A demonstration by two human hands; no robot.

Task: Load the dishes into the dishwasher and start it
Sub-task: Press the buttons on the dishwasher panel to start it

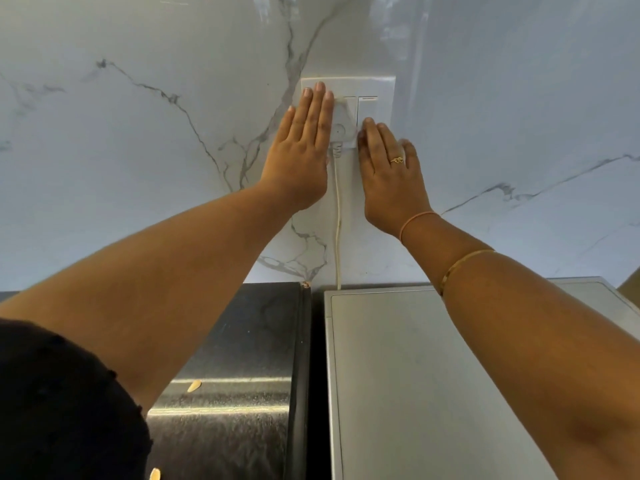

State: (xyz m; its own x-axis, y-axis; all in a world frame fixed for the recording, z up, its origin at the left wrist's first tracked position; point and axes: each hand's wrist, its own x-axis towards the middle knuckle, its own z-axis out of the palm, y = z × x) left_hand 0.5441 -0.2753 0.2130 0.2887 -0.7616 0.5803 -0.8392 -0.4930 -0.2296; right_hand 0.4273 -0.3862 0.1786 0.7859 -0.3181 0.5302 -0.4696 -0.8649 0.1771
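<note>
A white socket and switch plate [375, 87] is set in the marble wall. A white plug [343, 128] sits in it, and its cord [338, 230] drops behind the grey appliance top [398, 368]. My left hand [302, 150] lies flat with straight fingers against the left side of the plate, beside the plug. My right hand [389, 171] is flat too, its fingertips touching the lower edge of the right-hand switch [367, 107]. No dishes are in view.
A dark stone counter [242, 358] lies left of the grey appliance top, with a narrow gap between them. Two small pale scraps [194, 386] lie on the counter. The marble wall [138, 133] fills the background.
</note>
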